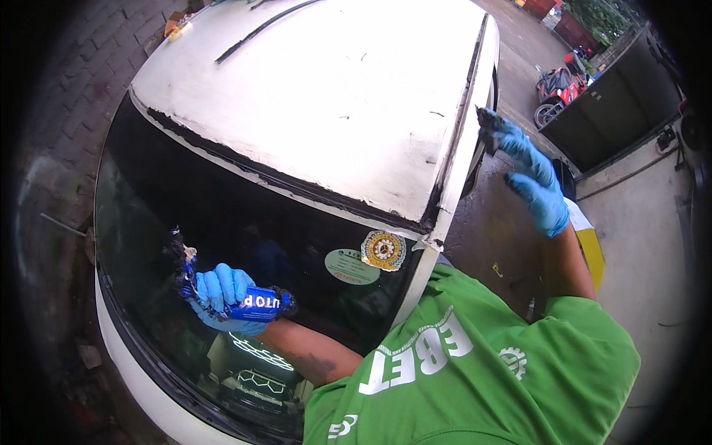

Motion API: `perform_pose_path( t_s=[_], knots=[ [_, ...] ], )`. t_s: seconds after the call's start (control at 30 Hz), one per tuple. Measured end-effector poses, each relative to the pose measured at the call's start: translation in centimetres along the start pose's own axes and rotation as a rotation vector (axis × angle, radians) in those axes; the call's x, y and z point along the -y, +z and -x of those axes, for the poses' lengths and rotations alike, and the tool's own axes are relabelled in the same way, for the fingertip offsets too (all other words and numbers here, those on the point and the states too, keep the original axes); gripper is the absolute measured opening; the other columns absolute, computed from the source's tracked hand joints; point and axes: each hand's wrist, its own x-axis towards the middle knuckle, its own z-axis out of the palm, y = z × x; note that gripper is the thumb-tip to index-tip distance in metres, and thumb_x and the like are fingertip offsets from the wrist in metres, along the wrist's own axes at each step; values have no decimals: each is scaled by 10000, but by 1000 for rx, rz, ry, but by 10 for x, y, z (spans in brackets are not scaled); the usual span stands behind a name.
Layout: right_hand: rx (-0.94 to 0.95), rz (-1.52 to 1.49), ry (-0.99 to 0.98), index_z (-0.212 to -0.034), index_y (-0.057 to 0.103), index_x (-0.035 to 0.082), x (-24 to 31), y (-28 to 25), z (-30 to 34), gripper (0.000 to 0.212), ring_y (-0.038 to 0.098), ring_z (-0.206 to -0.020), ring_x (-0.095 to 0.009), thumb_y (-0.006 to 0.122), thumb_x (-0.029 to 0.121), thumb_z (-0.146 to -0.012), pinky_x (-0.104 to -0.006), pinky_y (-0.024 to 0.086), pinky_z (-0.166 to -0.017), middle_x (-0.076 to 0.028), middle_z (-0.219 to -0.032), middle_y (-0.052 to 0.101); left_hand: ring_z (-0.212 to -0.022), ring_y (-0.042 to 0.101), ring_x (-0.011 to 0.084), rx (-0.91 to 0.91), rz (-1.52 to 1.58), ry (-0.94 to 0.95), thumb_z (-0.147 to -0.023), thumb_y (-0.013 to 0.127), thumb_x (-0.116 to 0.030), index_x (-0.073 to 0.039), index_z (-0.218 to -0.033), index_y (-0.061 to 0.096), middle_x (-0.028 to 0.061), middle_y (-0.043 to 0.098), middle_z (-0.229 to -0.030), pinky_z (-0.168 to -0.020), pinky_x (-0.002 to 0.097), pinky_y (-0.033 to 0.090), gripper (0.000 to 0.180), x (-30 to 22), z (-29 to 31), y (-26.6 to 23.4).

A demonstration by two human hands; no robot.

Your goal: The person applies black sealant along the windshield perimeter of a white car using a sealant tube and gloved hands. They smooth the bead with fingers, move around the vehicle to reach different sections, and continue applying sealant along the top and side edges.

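Note:
My left hand [226, 297], in a blue glove, is wrapped round a blue sealant tube [256, 302] in front of the dark windshield [297, 245]. The tube lies nearly sideways, its left end smeared with black paste [180, 267]. To the right, my right hand [530, 174], also gloved in blue, is raised with fingers and thumb apart. Black paste coats its fingertips, close to the edge of the white vehicle roof [319, 96]. A dark, rough seam [289, 185] runs along the roof's front edge, and another along its right side.
Two round stickers [383, 251] sit at the windshield's corner. A black strip [259, 33] lies on the roof. Right of the vehicle are a red motorcycle [560, 89], a dark panel [615, 100] and a yellow object [591, 252]. Paving [74, 96] lies at the left.

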Motion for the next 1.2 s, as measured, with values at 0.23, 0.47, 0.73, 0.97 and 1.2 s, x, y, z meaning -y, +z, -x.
perform_pose_path(
  t_s=[0.23,0.47,0.73,0.97,1.2],
  knots=[
    [156,173,-30,-1255,523,47,0,16,21,455,309,-1396,-351,628,167,-829,-438,246,-1126,-223,-1481,349,-591,390,120,15,-9,-16,-974,408,-207,-158,-695,435,-28,426,-581,-574,276,364,284,2,-2,-1],
    [162,310,-22,-1212,567,35,7,20,24,434,368,-1364,-353,644,138,-798,-428,285,-1112,-206,-1463,384,-596,401,115,4,-2,-27,-963,426,-196,-159,-701,440,-34,428,-582,-567,271,365,265,5,-2,4],
    [159,274,-3,-1193,575,29,12,23,22,397,412,-1333,-335,615,166,-822,-417,371,-1052,-206,-1452,397,-592,395,114,11,16,-41,-965,423,-210,-156,-709,440,-33,433,-584,-583,280,371,263,4,-3,4],
    [132,211,-132,-1217,540,32,3,24,16,411,398,-1338,-355,616,170,-838,-431,331,-1081,-226,-1464,366,-602,397,117,-1,-14,-9,-965,431,-214,-149,-725,454,-37,437,-585,-583,282,369,250,0,-1,1],
    [-72,63,-134,-1330,495,83,5,38,15,521,320,-1385,-358,644,241,-856,-504,257,-1123,-212,-1491,332,-612,412,127,22,-17,-2,-998,391,-262,-139,-750,484,-28,458,-575,-568,284,385,292,1,-1,3]
  ],
)
